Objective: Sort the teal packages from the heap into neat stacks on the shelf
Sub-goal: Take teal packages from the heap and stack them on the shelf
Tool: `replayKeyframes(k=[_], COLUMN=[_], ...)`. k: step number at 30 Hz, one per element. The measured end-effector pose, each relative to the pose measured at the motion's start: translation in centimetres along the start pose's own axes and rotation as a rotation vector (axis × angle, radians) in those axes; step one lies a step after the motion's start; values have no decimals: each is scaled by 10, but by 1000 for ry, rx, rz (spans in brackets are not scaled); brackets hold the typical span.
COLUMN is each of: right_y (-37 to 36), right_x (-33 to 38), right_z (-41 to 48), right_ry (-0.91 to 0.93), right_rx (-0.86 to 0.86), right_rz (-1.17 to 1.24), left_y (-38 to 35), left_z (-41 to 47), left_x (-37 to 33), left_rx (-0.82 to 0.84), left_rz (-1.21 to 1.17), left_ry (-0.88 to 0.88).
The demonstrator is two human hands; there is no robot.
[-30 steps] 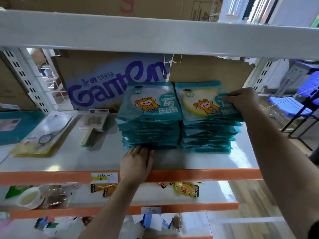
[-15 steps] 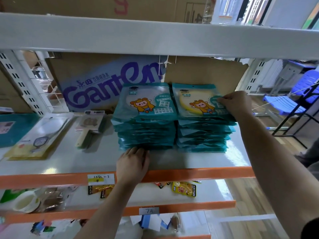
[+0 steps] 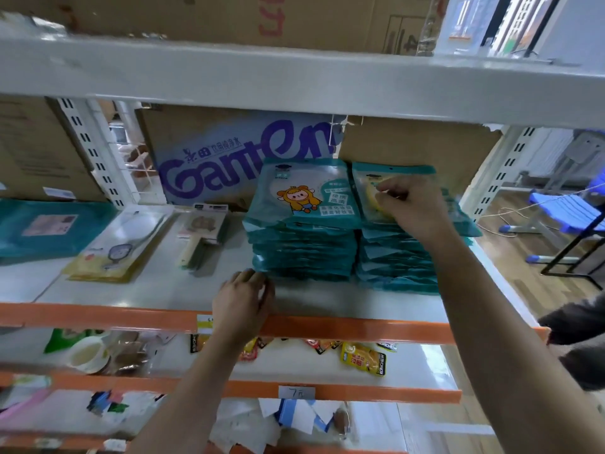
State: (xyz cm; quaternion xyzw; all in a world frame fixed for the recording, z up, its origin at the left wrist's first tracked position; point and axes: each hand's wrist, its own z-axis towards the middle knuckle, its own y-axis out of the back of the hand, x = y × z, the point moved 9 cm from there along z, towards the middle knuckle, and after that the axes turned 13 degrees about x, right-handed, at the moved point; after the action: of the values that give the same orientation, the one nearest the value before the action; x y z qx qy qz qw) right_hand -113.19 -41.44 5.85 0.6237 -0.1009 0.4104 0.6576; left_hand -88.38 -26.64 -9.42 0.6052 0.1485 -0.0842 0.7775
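Two neat stacks of teal packages stand side by side on the white shelf (image 3: 327,299). The left stack (image 3: 301,244) shows a cartoon figure on its top pack. My left hand (image 3: 244,303) rests on the shelf's front edge, its bent fingers touching that stack's lower front corner. On the right stack (image 3: 396,260), my right hand (image 3: 409,204) lies on the top teal package (image 3: 363,188), fingers curled and pinching it. The hand hides most of that package's face.
A cardboard box printed "Ganten" (image 3: 229,165) stands just behind the stacks. Left of them lie a packaged brush (image 3: 203,231), a yellow pack (image 3: 114,250) and a flat teal item (image 3: 45,227). A grey beam (image 3: 294,80) runs overhead. Snack packs (image 3: 363,358) lie below; a blue chair (image 3: 569,217) stands right.
My right hand has slid left from the top package's right edge onto its middle. My left hand has shifted left to the left stack's front corner. The camera has come closer.
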Motion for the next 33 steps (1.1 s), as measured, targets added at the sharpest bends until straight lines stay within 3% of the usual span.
replayKeyframes(k=[5,10,33], right_y=[-62,-136,-475], right_x=[67,118,341], right_z=[-9,-22,-17], right_ry=[163,211,39], right_rx=[115,254,447], right_rz=[137,242,416], left_y=[34,67,237], left_z=[-13,-39,-154], left_x=[56,114,449], left_rx=[-30,-61,-120], left_rz=[45,85,137], left_ry=[110,209,425])
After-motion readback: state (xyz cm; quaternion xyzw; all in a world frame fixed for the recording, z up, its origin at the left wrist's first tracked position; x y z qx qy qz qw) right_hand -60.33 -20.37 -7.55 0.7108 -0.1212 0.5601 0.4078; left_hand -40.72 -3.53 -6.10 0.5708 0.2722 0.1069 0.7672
